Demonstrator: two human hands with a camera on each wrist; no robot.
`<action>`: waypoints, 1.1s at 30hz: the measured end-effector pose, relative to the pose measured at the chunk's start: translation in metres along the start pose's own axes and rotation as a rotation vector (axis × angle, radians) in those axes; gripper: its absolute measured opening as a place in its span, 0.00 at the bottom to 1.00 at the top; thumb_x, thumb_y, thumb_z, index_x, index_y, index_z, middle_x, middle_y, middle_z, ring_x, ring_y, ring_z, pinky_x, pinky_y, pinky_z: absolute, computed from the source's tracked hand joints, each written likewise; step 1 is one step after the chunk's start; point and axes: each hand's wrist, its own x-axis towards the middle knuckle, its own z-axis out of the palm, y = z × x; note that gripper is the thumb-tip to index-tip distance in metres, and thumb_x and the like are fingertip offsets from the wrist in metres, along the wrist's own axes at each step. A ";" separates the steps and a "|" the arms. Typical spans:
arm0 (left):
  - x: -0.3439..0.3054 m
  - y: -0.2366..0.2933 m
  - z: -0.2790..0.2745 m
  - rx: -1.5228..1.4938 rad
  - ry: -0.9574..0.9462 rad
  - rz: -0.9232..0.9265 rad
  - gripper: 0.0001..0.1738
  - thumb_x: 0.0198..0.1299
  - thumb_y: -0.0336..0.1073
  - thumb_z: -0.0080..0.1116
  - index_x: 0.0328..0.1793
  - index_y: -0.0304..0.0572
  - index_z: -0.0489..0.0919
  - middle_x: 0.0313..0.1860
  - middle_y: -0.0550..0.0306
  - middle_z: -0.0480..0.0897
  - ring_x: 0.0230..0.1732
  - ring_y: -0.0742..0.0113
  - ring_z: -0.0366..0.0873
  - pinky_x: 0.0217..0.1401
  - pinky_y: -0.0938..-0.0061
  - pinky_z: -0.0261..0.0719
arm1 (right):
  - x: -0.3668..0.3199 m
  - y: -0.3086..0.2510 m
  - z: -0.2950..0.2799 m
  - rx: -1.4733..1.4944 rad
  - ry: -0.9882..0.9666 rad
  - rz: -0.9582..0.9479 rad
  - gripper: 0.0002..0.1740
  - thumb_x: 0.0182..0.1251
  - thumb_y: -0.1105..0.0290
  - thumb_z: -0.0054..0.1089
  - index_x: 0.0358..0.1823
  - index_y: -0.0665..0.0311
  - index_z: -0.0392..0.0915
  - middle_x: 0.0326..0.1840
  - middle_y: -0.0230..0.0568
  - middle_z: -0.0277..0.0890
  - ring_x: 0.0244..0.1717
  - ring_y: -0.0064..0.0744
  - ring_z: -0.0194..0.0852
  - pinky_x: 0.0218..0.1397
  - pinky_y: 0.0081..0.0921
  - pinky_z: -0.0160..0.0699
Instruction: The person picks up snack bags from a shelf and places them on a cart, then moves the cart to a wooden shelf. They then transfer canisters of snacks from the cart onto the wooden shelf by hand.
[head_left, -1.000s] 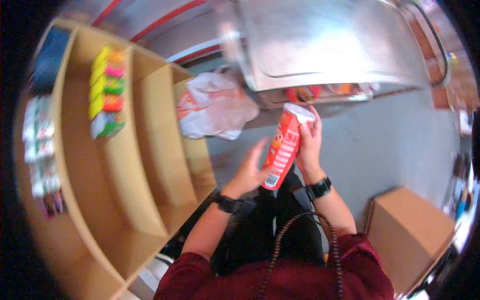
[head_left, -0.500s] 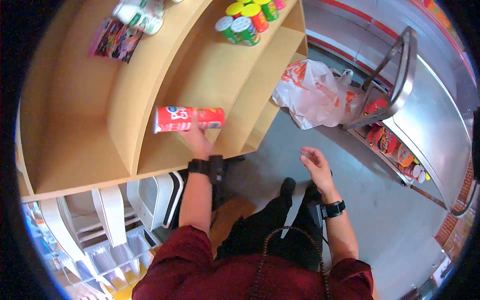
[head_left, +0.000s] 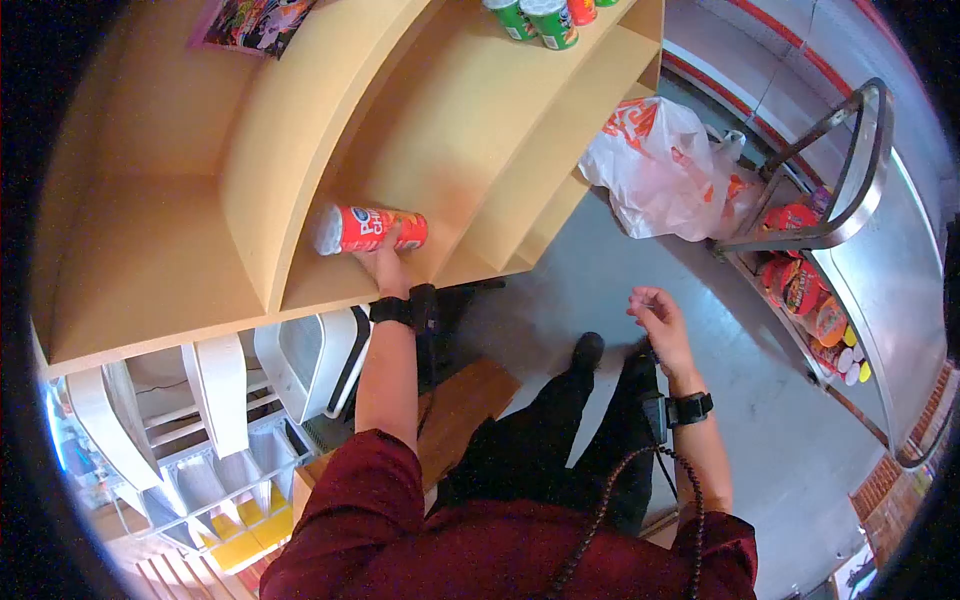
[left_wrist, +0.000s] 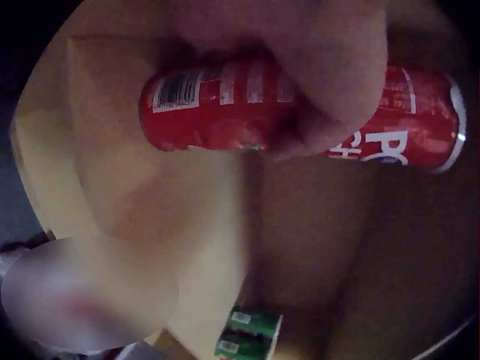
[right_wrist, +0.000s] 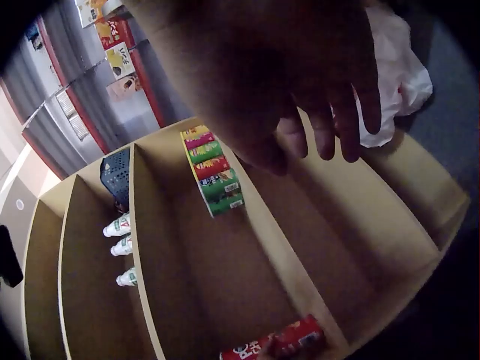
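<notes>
A red chip can (head_left: 362, 228) with a white lid is in my left hand (head_left: 386, 268), inside a compartment of the wooden shelf (head_left: 470, 140). In the left wrist view, the thumb and fingers grip the can (left_wrist: 191, 112) around its middle, with its barcode end to the left. The can stands upright on or close over the shelf board; its base meets the board near the compartment's front end. My right hand (head_left: 662, 325) hangs over the floor, its fingers loosely bent around nothing. In the right wrist view, the right hand's fingers (right_wrist: 324, 135) point downward before the shelf.
Several green and red cans (right_wrist: 217, 184) form a row farther along the same compartment. White bottles (right_wrist: 120, 246) and a blue basket (right_wrist: 116, 178) occupy another one. A white plastic bag (head_left: 660, 170) lies beyond the shelf, beside a metal cart (head_left: 885, 260) carrying cup noodles (head_left: 798, 288).
One second ago the can was between both hands over the floor. The right hand has let go, and the left hand has carried the can left into the shelf as the view turned.
</notes>
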 end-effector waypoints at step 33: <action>0.047 0.081 -0.020 1.297 -0.366 0.150 0.36 0.55 0.57 0.49 0.63 0.38 0.63 0.61 0.37 0.64 0.62 0.44 0.62 0.62 0.60 0.61 | -0.047 -0.034 -0.028 -0.075 0.007 0.054 0.12 0.59 0.69 0.54 0.45 0.62 0.71 0.35 0.31 0.74 0.37 0.23 0.72 0.38 0.19 0.66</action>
